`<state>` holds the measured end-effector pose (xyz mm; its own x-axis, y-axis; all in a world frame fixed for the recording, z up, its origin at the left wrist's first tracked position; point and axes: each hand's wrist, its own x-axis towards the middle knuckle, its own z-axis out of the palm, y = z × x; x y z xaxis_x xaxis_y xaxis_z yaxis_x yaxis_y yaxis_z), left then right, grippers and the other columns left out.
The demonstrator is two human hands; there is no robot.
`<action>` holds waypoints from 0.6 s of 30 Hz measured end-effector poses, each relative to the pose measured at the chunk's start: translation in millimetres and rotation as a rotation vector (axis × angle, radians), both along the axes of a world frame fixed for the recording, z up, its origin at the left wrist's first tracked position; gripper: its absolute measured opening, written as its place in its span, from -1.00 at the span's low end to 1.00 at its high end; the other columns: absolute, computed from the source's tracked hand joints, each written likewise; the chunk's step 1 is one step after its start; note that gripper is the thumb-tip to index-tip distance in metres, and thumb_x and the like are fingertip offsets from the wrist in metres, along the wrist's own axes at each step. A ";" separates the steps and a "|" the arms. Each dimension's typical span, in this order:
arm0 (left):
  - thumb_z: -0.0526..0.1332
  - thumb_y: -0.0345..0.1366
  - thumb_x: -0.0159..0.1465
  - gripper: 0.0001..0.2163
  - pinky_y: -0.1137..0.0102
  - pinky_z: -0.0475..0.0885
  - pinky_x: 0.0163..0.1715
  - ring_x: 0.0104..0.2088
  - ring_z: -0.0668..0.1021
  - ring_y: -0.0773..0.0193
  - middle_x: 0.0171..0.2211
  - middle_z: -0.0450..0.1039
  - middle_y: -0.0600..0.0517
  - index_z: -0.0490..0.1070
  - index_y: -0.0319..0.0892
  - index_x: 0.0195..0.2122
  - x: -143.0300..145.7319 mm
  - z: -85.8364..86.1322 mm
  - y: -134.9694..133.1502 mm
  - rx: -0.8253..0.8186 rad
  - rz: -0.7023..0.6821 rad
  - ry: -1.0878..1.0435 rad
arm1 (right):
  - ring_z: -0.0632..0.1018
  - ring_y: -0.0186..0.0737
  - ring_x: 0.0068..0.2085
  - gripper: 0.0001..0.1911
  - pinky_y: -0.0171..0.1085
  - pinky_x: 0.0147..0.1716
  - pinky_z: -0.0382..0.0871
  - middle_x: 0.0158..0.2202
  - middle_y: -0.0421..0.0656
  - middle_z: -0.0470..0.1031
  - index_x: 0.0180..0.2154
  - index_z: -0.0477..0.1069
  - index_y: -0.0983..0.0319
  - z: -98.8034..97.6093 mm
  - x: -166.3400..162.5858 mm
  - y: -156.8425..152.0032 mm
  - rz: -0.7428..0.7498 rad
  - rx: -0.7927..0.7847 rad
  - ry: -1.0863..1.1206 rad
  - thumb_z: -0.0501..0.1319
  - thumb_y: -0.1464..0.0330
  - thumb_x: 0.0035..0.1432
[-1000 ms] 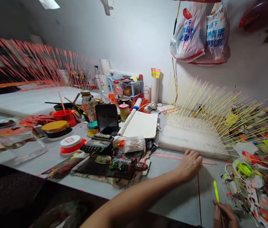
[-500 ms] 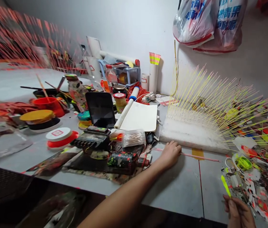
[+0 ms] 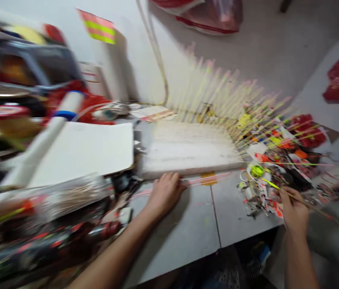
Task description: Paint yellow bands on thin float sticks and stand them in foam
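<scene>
My left hand (image 3: 167, 192) rests on the table at the front edge of a white foam block (image 3: 187, 150), its fingers curled over a thin pink stick (image 3: 214, 178) that sticks out on both sides. My right hand (image 3: 295, 208) pinches a paintbrush (image 3: 279, 188) with a bright yellow-green tip pointing left. Beyond that tip sits a small cup of yellow-green paint (image 3: 257, 171). Many thin yellow and pink sticks (image 3: 217, 86) stand fanned out from the foam block, blurred by motion. Fingertips of my left hand are partly hidden.
Paint-stained scraps (image 3: 265, 198) lie heaped at the right. To the left are a white pad (image 3: 85, 150), a bag of cotton swabs (image 3: 73, 196) and a blurred paint-spattered bottle (image 3: 67, 245). Plastic bags (image 3: 214, 16) hang on the wall. The table's front edge (image 3: 187, 265) runs below my hands.
The view has swung right and closer. My right hand has come further into view, its brush tip now near the paint cup. My left hand stays at the foam's front edge on the stick.
</scene>
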<state>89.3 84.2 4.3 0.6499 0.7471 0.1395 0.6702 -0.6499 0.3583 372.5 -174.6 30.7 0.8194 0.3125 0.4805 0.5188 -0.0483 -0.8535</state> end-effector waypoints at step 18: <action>0.07 -0.22 0.29 -0.73 0.27 0.38 -0.22 -0.27 0.48 0.12 -0.40 0.46 -0.05 0.51 -0.12 -0.45 -2.1 -9.8 1.1 0.047 -0.061 -0.241 | 0.56 -0.06 -0.32 -0.46 -0.15 -0.21 0.38 -0.41 -0.01 0.58 -0.43 0.57 0.22 18.3 81.9 67.6 0.010 -0.653 -0.415 0.16 -0.09 0.20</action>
<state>87.2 85.3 -5.5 0.6373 0.6967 0.3294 0.5281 -0.7061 0.4718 454.4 -107.0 49.0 0.6082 0.6446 0.4633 0.7931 -0.4687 -0.3889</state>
